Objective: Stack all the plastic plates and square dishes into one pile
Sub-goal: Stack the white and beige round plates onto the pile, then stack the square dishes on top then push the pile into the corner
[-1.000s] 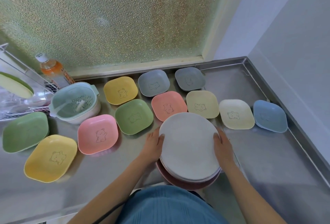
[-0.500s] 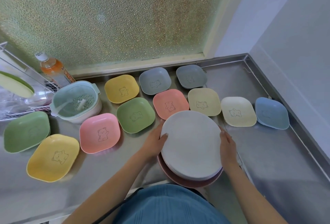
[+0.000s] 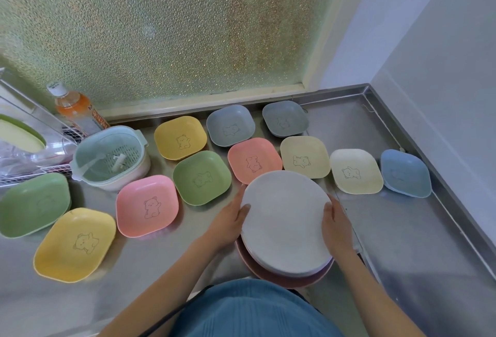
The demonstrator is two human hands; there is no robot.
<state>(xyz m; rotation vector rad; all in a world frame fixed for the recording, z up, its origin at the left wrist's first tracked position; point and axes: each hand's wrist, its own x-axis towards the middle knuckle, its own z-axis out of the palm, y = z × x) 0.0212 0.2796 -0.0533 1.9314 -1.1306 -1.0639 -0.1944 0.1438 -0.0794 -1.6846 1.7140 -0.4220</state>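
Note:
A stack of round plates [image 3: 285, 218], white on top and pink at the bottom, sits at the counter's front edge. My left hand [image 3: 233, 222] grips its left rim and my right hand [image 3: 334, 226] its right rim. Several square bear-print dishes lie spread around it: a pink dish [image 3: 147, 205], a green dish [image 3: 201, 177], a salmon dish [image 3: 254, 160], a beige dish [image 3: 304, 160], a cream dish [image 3: 355, 170], a blue dish [image 3: 404, 173], two grey-blue dishes [image 3: 230, 125], yellow dishes [image 3: 180, 136] and a green dish [image 3: 33, 203] at far left.
A pale green strainer bowl [image 3: 111, 156] stands left of the dishes, with an orange drink bottle [image 3: 76, 108] and a wire dish rack [image 3: 24, 148] behind it. The steel counter [image 3: 418, 242] has a raised edge along the right wall. A frosted window runs behind.
Both hands have slid slightly along the rims of the plate stack; the stack itself has barely moved. The camera view shifted a little.

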